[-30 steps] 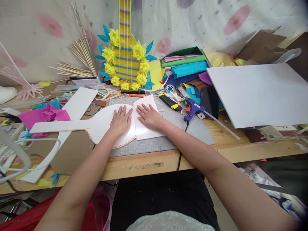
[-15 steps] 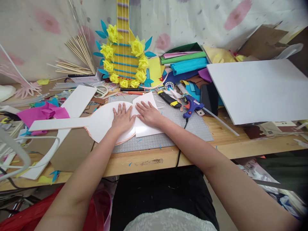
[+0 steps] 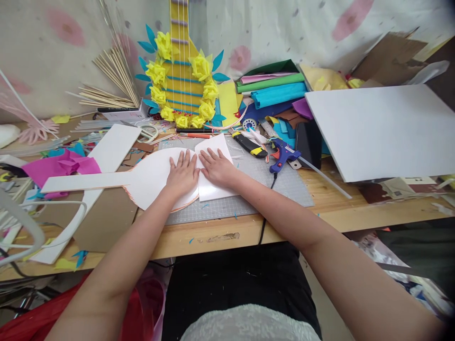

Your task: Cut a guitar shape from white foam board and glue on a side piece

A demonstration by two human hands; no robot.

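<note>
My left hand (image 3: pixel 182 176) lies flat with fingers spread on the rounded body of a white guitar-shaped board cutout (image 3: pixel 151 177). Its long neck points left, and an orange-brown edge shows around the body. Flat on a white sheet (image 3: pixel 222 188) to the right rests my right hand (image 3: pixel 217 169), its fingers apart. The sheet's left edge meets or slightly overlaps the cutout's right side; I cannot tell which. Both pieces lie over a grey cutting mat (image 3: pixel 284 184). My thumbs are close to each other near the seam.
Behind stands a yellow paper guitar (image 3: pixel 183 87) with yellow flowers. A yellow-black utility knife (image 3: pixel 250 144) and a blue glue gun (image 3: pixel 284 154) lie right of the sheet. A large white board (image 3: pixel 384 132) juts over the right side. Scissors (image 3: pixel 147 133) and pink paper (image 3: pixel 66 166) are left.
Both hands stay flat in place on the white pieces. The whole view has shifted very slightly; nothing was taken hold of or let go.
</note>
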